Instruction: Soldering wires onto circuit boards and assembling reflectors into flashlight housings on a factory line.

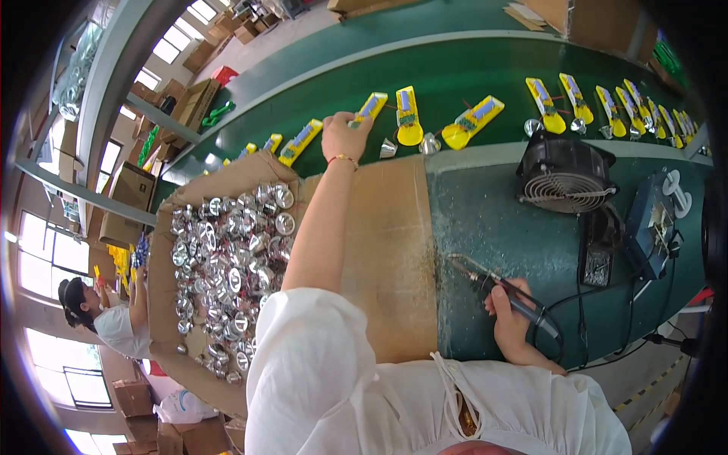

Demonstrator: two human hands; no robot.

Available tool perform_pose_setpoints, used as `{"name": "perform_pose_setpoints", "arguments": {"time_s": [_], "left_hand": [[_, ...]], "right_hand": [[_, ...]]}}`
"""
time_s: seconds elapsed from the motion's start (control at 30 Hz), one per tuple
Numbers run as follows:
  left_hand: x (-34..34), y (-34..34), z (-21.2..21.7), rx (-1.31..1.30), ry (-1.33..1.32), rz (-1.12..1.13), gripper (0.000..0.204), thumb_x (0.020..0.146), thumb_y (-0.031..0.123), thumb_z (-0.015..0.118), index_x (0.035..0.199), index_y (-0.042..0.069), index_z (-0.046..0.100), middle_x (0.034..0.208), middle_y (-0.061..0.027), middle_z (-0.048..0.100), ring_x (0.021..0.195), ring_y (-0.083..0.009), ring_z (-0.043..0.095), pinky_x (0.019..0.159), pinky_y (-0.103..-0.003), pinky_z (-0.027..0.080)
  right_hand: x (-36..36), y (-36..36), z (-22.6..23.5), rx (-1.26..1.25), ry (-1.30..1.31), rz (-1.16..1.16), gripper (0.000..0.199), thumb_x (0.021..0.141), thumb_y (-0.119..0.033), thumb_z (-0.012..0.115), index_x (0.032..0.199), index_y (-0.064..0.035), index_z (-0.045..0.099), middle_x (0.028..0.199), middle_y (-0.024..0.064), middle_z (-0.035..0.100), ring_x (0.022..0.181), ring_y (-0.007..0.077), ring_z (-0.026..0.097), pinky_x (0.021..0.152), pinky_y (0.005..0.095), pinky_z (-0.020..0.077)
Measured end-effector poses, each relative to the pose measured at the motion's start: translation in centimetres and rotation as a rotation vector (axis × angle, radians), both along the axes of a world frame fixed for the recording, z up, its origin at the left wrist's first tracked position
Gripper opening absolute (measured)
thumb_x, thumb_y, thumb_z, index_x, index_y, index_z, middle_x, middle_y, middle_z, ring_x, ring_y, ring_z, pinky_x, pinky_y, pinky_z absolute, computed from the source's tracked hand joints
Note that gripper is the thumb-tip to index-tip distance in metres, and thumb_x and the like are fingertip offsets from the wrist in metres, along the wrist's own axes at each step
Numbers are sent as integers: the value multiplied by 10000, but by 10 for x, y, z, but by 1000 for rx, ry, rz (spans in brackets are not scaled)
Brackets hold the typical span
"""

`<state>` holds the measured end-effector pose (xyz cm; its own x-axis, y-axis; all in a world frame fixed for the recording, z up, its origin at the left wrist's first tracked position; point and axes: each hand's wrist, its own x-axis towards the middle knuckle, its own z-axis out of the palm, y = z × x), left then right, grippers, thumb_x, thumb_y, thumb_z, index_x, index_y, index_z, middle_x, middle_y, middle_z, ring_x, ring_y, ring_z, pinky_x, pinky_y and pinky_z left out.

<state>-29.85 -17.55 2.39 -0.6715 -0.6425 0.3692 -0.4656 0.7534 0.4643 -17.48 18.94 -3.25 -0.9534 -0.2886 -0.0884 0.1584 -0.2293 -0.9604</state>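
My left hand (345,137) stretches far out onto the green belt, its fingers closed on the near end of a yellow flashlight half-shell (374,104) with a blue cell in it. The fingers cover that end. Next to it on the right lies another yellow half-shell (409,130) with a small green board, near a silver reflector cup (388,149). At the right of the bench, my right hand (509,312) is wrapped round the dark handle of a soldering iron (523,303). Its thin metal tip points up and left, above the bench top.
An open cardboard box (161,303) of silver reflectors stands left of a cardboard sheet (387,258). A black fan (565,178), a blue soldering station (644,227) and cables crowd the right. Several more half-shells line the belt (303,98). Another person (114,315) works far left.
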Motion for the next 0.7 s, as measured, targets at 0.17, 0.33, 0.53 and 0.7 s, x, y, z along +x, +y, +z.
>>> {"name": "perform_pose_setpoints", "arguments": {"time_s": [0.17,0.33,0.53,0.7], "left_hand": [[-8,-46,-43,-32,-227,-150,448,608,263,707,1044,200,627,1078,-121,557,1016,-301,532,899,-370,428],[44,6,-18,-24,-226,-222,356,667,260,658,1005,149,641,1014,-144,568,934,-315,565,821,-375,458],[186,117,4,-54,-152,-369,368,685,282,685,1012,131,614,1102,-148,487,931,-323,553,775,-393,474],[265,120,0,-117,-98,-143,438,695,296,679,1063,80,583,1233,-172,432,1113,-319,448,938,-458,341]], "right_hand": [[7,2,-9,-11,10,7,152,834,-101,592,896,-7,490,673,55,558,580,92,523,527,224,431],[7,7,-8,53,30,-3,138,827,-93,585,875,3,497,667,63,565,582,99,544,526,228,453],[4,5,0,47,47,9,156,844,-139,588,866,-13,498,661,56,562,564,87,521,522,215,431],[2,-5,2,54,69,-12,143,854,-156,550,816,-39,478,625,46,545,515,79,495,465,197,394]]}}
